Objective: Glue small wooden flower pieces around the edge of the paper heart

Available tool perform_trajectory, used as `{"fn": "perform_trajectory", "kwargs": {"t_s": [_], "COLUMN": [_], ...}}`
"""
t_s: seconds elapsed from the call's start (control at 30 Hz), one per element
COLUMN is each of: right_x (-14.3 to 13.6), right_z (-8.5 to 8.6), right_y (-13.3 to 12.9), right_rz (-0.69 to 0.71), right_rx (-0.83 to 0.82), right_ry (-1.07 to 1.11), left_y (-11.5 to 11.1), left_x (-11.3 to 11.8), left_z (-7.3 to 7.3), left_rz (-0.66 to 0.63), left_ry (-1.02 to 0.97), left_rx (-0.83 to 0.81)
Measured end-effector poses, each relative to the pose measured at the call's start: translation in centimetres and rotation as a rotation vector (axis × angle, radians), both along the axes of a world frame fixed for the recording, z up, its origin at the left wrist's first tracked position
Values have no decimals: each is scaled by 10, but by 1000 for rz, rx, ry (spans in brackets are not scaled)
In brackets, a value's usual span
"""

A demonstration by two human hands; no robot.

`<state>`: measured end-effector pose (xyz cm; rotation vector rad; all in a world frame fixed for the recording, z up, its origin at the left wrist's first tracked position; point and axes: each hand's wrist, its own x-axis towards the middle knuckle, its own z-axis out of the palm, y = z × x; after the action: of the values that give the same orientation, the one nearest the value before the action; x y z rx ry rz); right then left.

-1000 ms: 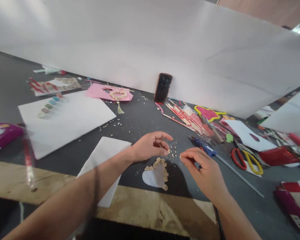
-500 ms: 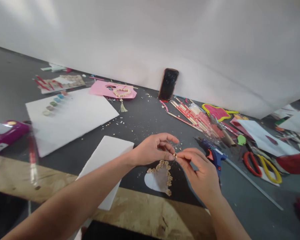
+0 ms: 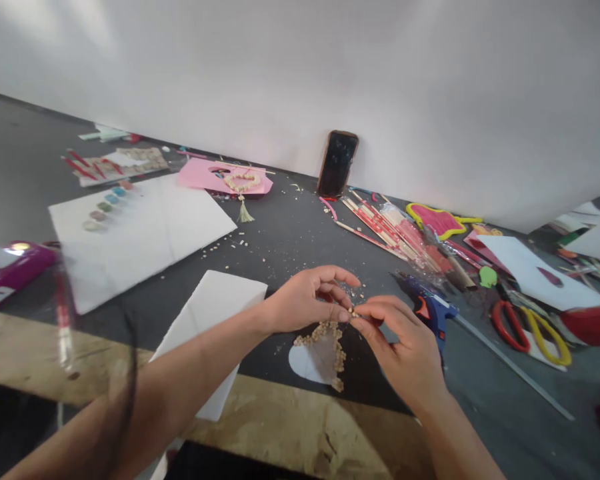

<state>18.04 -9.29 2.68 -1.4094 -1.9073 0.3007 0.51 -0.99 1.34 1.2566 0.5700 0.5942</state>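
My left hand (image 3: 313, 300) and my right hand (image 3: 397, 343) meet fingertip to fingertip above the dark mat. A small tan piece (image 3: 353, 312) shows between their pinched fingertips; the fingers partly hide it, and I cannot tell its exact kind. My left thumb is pressed close to it while the other left fingers curl loosely above. Just below lies a white rounded cutout (image 3: 307, 363), with small tan clusters (image 3: 339, 357) along its top and right edge. A blue glue gun (image 3: 434, 312) rests right beside my right hand, a long translucent glue stick (image 3: 515, 365) reaching out behind it.
White foam boards (image 3: 145, 233) lie left, one under my left forearm. A phone (image 3: 338, 163) leans on the back wall. Red-and-natural sticks (image 3: 375, 227), scissors (image 3: 510, 327) and papers crowd the right. A beaded loop with tassel (image 3: 243, 183) lies on pink paper (image 3: 195, 175).
Both hands stay together in nearly the same place, with the small tan piece still between the fingertips. The view has shifted slightly; a dark blurred strand now crosses over my left forearm.
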Motion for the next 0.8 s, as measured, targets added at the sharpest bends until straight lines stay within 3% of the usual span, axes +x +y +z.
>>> {"fn": "perform_trajectory", "kwargs": {"t_s": [0.23,0.8], "right_x": [1,-3], "right_z": [-1,-6], "right_y": [0,1], "right_rz": [12,49], "right_rx": [17,42], "right_ry": [57,66], "left_y": [-1,-2], "left_x": [0,1], "left_z": [1,-2], "left_rz": [-29,-20], "left_ry": [-67,-64], "left_rx": [-124,-113]}}
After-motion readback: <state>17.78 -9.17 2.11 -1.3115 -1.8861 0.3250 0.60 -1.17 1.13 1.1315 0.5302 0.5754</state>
